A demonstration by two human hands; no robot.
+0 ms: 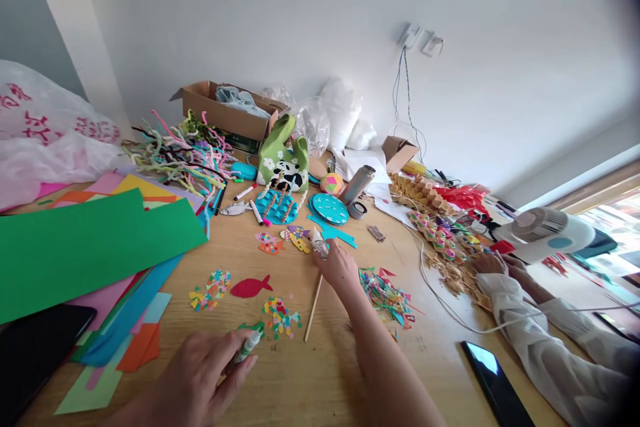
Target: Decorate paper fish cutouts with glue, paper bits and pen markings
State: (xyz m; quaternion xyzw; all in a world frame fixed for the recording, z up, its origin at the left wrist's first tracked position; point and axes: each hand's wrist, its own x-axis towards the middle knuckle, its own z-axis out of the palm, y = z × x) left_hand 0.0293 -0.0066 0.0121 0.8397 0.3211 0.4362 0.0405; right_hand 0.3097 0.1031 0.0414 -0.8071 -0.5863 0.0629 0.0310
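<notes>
My left hand [200, 370] is closed around a white and green marker [247, 347], its end beside a small green paper shape [260, 327]. My right hand [340, 270] stretches forward, fingers closed at the lower end of a small white glue bottle [319, 240]. Under that hand lies a thin wooden stick [313, 310]. Between my hands a pile of colored paper dots [283, 320] is spread on the table. A red paper fish [250, 287] lies flat, with a second pile of paper bits [213, 288] to its left. Decorated paper fish [270, 242] rest farther back.
Colored paper sheets [95, 240] cover the left side. Paper scraps [385, 293] lie right of my forearm. A steel flask [360, 183], blue round plates [329, 209] and a panda bag [285, 163] stand behind. At right are a phone [493, 380], a white cable and another person's hands [493, 263].
</notes>
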